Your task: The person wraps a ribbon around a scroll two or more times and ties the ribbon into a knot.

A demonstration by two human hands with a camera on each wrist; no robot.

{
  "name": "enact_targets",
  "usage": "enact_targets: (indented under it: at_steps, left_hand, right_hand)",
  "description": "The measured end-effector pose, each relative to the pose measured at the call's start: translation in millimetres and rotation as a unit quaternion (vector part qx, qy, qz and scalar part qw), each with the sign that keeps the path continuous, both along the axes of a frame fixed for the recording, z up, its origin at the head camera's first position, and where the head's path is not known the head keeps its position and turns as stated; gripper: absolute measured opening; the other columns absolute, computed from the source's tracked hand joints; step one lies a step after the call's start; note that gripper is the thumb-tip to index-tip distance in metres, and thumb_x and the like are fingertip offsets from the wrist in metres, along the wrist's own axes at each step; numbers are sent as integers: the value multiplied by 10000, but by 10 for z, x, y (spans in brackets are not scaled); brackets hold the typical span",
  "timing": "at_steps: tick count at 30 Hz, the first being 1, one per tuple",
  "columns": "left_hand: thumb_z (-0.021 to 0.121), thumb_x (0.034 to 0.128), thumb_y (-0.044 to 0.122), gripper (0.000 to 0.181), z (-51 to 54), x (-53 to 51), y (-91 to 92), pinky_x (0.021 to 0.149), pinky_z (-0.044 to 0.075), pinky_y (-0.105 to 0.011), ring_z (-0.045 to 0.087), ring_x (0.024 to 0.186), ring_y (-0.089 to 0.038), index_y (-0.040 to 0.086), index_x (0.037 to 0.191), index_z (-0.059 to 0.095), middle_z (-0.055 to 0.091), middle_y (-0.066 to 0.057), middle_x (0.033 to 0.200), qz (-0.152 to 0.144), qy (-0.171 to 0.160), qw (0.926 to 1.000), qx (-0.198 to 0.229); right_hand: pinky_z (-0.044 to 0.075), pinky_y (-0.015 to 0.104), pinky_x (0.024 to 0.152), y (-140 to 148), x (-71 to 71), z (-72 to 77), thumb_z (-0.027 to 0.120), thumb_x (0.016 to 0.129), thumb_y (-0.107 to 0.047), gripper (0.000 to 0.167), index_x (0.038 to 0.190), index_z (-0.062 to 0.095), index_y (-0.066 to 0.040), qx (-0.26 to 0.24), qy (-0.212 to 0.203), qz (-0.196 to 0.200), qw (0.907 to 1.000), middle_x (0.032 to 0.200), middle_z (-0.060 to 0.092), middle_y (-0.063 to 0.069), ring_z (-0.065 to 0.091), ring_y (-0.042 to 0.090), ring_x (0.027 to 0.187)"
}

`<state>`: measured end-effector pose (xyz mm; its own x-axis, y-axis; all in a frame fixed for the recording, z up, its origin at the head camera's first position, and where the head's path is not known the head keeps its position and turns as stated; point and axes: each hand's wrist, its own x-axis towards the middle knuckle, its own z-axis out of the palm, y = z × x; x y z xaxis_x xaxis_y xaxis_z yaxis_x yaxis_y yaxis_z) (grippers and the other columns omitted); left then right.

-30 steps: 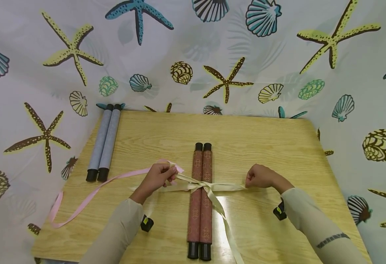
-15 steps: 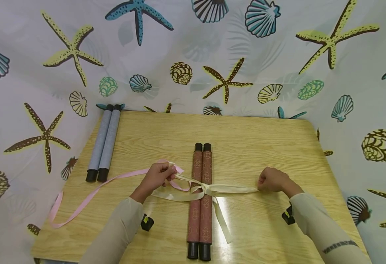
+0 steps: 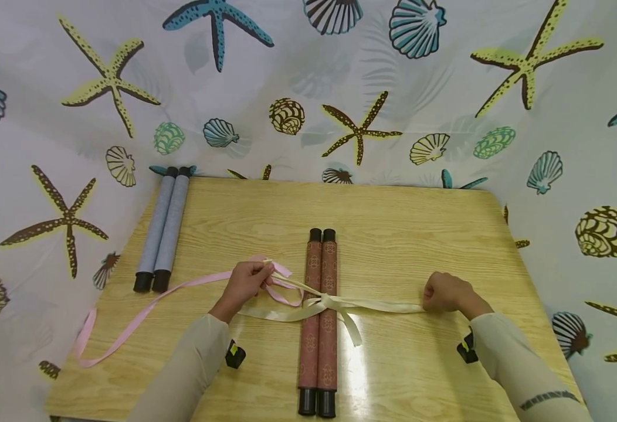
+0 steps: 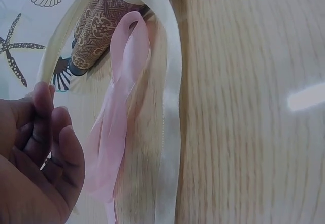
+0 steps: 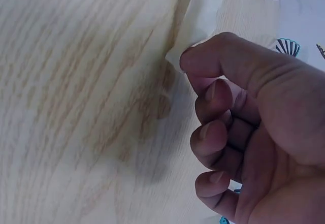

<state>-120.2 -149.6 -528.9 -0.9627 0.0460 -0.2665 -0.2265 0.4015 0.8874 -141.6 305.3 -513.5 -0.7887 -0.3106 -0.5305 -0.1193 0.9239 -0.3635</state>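
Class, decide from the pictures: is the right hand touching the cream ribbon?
Touching. The right wrist view shows the right hand pinching the cream ribbon close to its end, with no gap between them.

A small screened-off nook, more like a makeshift booth than a furnished room: pale cloth printed with starfish and shells hangs at 12 o'clock and wraps round to 9 and 3, closely hemming a wood-grain table. Whether it belongs to a home or a workplace cannot be told.
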Motion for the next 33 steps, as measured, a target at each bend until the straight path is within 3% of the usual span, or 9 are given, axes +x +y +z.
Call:
enact_targets:
  at_steps: [6,14,19,24,29,33]
  left_hand:
    - [575,1024,257,378,0,-22,-8,479,365,-220,541,589,-165,-18,806,713,711,-195,810,27,160,9993,-337]
    - [572,1025,277,415,-26,-18,-29,482,299,-229,374,519,-113,-14,753,689,705,-157,773,94,90,9983,-564]
    - [564,1030,260,383,-14,-42,-16,491,345,-225,452,555,-118,7,767,679,694,-141,786,88,39,9992,-375]
    - [568,1029,261,357,0,-153,25,511,434,-276,599,647,-184,12,790,660,711,-172,857,74,-35,9999,-103]
    - [586,1020,253,349,19,-298,86,498,463,-333,571,588,-204,-13,803,647,719,-215,888,111,-120,9999,57]
    - [607,1008,230,318,26,-365,118,500,445,-307,585,595,-207,-17,807,626,733,-246,941,163,-98,9998,113]
  right_hand:
    - [225,230,484,68,-8,-40,609,741,-91,280,535,481,-231,20,11,70,10000,506,342,-106,298,76,487]
    - [298,247,502,109,28,7,657,765,-108,188,595,608,-171,25,-66,-139,9999,536,430,-88,389,95,517]
    - [308,256,511,109,33,-5,625,777,-102,194,597,609,-175,-46,238,-194,9995,557,468,-87,389,101,531]
    - [266,258,500,67,-62,30,566,781,-97,205,595,558,-182,-188,757,-509,9957,537,414,-78,322,104,517]
    - [380,292,505,-5,-185,95,599,840,-172,115,792,694,-129,-51,1067,-898,9902,709,641,9,492,148,576]
    - [413,311,527,-69,-234,122,608,873,-205,135,862,709,-116,33,1186,-1020,9877,820,697,57,537,168,619]
